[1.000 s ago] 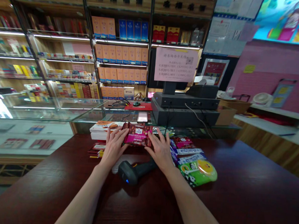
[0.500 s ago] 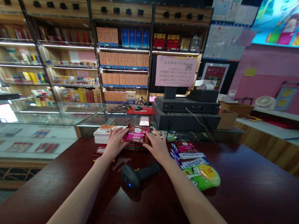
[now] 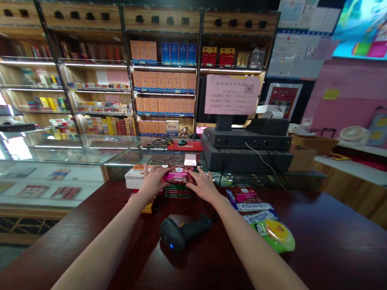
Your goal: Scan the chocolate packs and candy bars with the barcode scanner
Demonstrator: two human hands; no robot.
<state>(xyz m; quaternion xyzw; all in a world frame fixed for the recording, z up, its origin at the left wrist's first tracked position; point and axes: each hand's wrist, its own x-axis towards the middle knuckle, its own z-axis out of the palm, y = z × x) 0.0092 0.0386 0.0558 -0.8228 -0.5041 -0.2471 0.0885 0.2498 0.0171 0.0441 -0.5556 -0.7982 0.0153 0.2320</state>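
Both my hands reach to the far edge of a dark wooden counter (image 3: pixel 320 253). My left hand (image 3: pixel 152 182) and my right hand (image 3: pixel 202 185) grip the two ends of a magenta chocolate bar (image 3: pixel 178 175), which lies flat on top of a stack of similar bars (image 3: pixel 177 191). My fingers curl over the bar's ends. A white snack box (image 3: pixel 135 173) sits just left of my left hand. Between my forearms lies a black barcode scanner (image 3: pixel 180 233) with a small blue light.
Snack packets (image 3: pixel 254 206) and a green round-faced pouch (image 3: pixel 276 235) lie to the right. Behind the counter's edge stand a glass display case (image 3: pixel 67 156), a black till base with a monitor (image 3: pixel 244 147), and shelves of cartons (image 3: pixel 163 92).
My hands carried the magenta bar away from me and lowered it flat onto the stack at the counter's far edge. The camera view tilted up slightly.
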